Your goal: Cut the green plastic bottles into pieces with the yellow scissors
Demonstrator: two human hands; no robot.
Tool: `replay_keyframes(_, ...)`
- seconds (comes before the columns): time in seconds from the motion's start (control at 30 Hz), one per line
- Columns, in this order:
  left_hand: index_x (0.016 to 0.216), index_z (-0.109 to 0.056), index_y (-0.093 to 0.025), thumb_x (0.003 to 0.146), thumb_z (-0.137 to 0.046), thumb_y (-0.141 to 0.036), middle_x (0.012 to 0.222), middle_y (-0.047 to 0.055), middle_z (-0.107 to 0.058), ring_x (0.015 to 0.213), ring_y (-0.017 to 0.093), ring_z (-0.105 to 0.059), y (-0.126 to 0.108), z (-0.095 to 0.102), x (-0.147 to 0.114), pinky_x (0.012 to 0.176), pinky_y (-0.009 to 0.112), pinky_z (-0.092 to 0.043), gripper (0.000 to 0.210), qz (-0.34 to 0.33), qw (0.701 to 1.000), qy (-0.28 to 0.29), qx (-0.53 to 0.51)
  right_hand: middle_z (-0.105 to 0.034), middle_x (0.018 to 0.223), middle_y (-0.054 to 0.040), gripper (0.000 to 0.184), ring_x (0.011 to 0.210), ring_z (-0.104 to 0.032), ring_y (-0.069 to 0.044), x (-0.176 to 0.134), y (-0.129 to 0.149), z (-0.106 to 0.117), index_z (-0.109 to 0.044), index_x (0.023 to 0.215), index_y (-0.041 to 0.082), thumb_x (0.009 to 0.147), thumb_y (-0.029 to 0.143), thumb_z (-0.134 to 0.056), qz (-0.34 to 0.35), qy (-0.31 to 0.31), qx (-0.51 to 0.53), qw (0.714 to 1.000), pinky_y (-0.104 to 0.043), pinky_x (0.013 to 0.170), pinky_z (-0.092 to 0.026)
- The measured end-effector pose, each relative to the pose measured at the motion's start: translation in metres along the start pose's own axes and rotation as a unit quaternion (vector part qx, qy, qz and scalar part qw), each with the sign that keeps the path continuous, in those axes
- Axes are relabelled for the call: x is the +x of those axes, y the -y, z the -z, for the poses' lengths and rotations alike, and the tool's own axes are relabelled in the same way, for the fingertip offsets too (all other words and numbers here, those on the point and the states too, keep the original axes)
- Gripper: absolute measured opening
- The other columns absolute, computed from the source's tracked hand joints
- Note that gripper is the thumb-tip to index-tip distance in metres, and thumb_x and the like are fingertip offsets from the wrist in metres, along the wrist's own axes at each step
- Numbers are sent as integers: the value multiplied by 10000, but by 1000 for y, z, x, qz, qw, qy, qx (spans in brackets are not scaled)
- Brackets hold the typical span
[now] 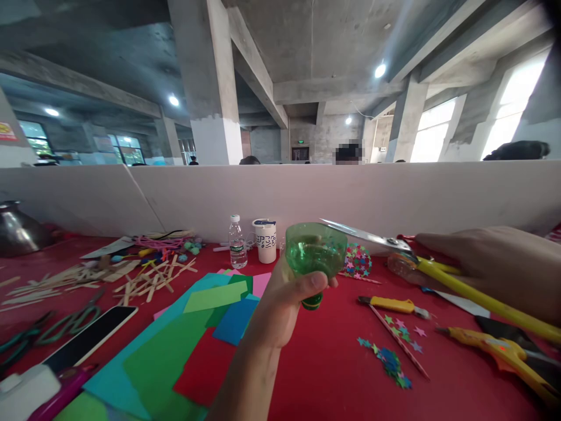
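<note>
Above the red desk point(319, 374), the left hand point(290, 303) is closing around an inverted green bottle top point(309, 254), apparently already cut; the right hand point(473, 254) is gripping scissors point(363, 232) near its rim, and star sequins point(392, 363) are lying loose.

Raw concrete ceiling point(333, 47) above a white partition point(280, 196)
Through the head camera I see bare beams point(258, 61), a pillar point(199, 70) whitened lower down, bright windows point(519, 102) at right, lit ceiling lamps point(380, 71) and a red-covered table point(324, 374).
</note>
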State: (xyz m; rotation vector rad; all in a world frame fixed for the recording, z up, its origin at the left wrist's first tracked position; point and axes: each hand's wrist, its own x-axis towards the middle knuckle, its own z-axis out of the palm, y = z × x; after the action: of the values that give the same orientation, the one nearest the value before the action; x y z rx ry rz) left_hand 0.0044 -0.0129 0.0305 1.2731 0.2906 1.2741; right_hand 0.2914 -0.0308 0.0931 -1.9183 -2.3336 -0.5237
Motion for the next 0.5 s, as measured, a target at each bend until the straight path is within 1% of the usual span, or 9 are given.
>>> replay_keyframes(0.1,1175,-590,-203,686,-753,-294,867,29,-668,732,153,-605,4,4,2,681,275,-450,523,-5,1000,14,9,-775,1068,-138,409,892,-736,-400,-1,8,9,-683,876,298,797,578,-395,3,9,-18,1000,-550,699,-563)
replay_keyframes(0.2,1133,-612,-191,700,-731,-270,863,34,-680,742,151,-601,8,8,3,693,272,-448,456,-2,999,35,26,-772,1068,-158,441,924,-723,-425,-1,16,15,-675,859,288,782,609,-381,4,14,-33,999,-577,709,-559)
replay_keyframes(0.27,1109,-624,-184,695,-723,-262,839,36,-685,764,158,-602,11,10,4,685,268,-443,433,2,998,51,32,-780,1035,-157,425,885,-735,-409,-1,19,17,-676,880,277,779,573,-389,8,25,-36,999,-575,714,-562)
replay_keyframes(0.37,1102,-624,-196,673,-725,-249,806,25,-681,787,166,-601,13,9,3,654,257,-434,444,10,998,63,22,-792,988,-137,366,805,-752,-366,-2,20,16,-673,860,267,788,505,-405,23,30,-28,999,-544,690,-574)
replay_keyframes(0.43,1092,-625,-202,664,-723,-246,810,23,-683,767,165,-603,12,8,3,647,259,-437,441,13,997,73,13,-801,938,-121,346,750,-756,-348,-3,20,13,-676,844,264,795,479,-410,35,11,-20,999,-512,637,-579)
replay_keyframes(0.5,1076,-631,-195,667,-721,-259,811,30,-688,736,164,-604,12,7,2,660,272,-447,424,11,996,83,9,-807,826,-85,307,651,-752,-313,-4,19,11,-680,807,269,767,466,-449,38,-39,-8,998,-448,568,-576)
